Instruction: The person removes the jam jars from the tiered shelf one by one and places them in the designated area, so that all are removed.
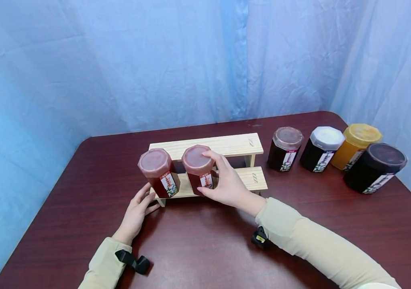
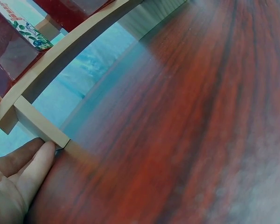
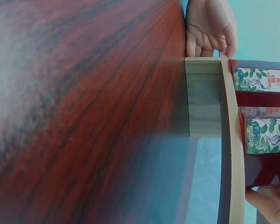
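My right hand (image 1: pixel 228 182) grips a red jar (image 1: pixel 194 160) with a pinkish lid, thumb at the front and fingers over the far side. That jar stands upright on the lower board of a two-tier wooden rack (image 1: pixel 250 178), its base right at the board in the right wrist view. To its left, a matching jar (image 1: pixel 158 168) is on the same board. My left hand (image 1: pixel 138 210) touches the rack's left end. Its fingers (image 2: pixel 35 170) reach against the short wooden leg (image 2: pixel 42 123), fairly straight, with nothing held between them.
On the right side of the dark red table (image 1: pixel 205 245) stand a dark jar with a brownish lid (image 1: pixel 286 138), one with a white lid (image 1: pixel 326 138), a yellow jar (image 1: pixel 360 134) and a black-lidded jar (image 1: pixel 375 168). Blue curtains (image 1: pixel 176 68) hang behind. The rack's upper board (image 1: pixel 227 145) lies farther back.
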